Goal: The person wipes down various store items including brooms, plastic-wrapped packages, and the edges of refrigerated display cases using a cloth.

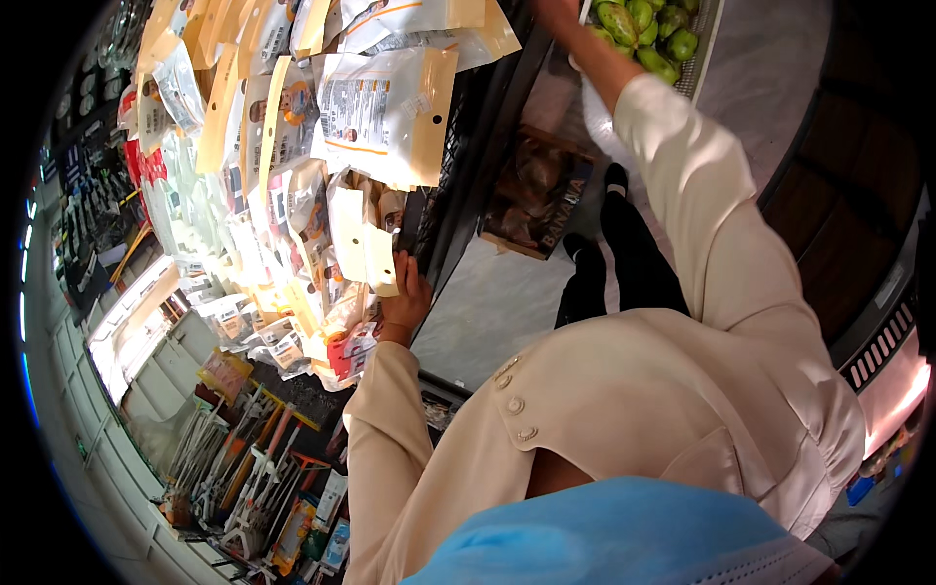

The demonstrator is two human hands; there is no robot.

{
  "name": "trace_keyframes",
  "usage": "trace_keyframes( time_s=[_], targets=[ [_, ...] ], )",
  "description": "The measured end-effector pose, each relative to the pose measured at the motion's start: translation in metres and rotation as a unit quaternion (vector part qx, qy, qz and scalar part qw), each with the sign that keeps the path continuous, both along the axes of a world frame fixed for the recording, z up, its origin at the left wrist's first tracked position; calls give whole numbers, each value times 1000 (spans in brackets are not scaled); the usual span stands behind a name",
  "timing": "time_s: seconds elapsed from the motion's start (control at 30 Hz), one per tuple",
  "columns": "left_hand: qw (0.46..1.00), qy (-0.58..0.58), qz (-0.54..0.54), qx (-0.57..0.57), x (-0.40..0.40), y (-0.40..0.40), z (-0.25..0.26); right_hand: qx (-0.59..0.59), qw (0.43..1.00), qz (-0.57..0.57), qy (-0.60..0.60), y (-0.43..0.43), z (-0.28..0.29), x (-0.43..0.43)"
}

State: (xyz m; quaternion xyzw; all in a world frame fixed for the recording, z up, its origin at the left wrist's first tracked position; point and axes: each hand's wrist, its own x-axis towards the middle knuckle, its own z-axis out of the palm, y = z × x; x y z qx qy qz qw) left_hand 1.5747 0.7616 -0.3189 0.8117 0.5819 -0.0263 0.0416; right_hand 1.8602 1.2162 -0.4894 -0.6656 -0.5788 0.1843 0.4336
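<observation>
My left hand (407, 300) is at the lower edge of a hanging display, its fingers against a clear packet with a cream header (380, 267). Whether the fingers grip the packet is hidden. My right arm reaches up to the top of the view, where my right hand (557, 13) is mostly cut off, so its fingers and anything in them do not show. Just right of it stands a white plastic crate (706, 51) of green fruit (647, 29). Below my right forearm hangs or lies a whitish plastic bag (598, 121).
More hanging packets (387, 110) crowd the rack on the left. A printed cardboard box (567, 208) with wrapped contents sits on the grey floor (482, 307) before my feet. Mops and brooms (241, 453) stand at lower left. A dark slatted surface (848, 190) is at right.
</observation>
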Motion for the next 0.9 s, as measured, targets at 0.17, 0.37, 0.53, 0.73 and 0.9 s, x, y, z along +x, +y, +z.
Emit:
trace_keyframes(
  time_s=[0.17, 0.37, 0.53, 0.73, 0.9],
  targets=[
    [1000, -3, -10, 12, -2, 3, 2, -133, 981, 135, 33, -154, 29, -39],
    [999, 3, -17, 37, -4, 6, 1, -192, 875, 438, 82, -277, 47, -45],
    [1000, -2, 10, 16, -4, -3, 0, -190, 915, 325, 147, -175, 43, 5],
    [1000, 14, -3, 28, -4, 3, -3, -52, 994, 93, -2, 53, 25, 50],
    [999, -11, -4, 40, -5, 13, 3, 14, 998, 58, -28, -13, -44, 7]
  ],
)
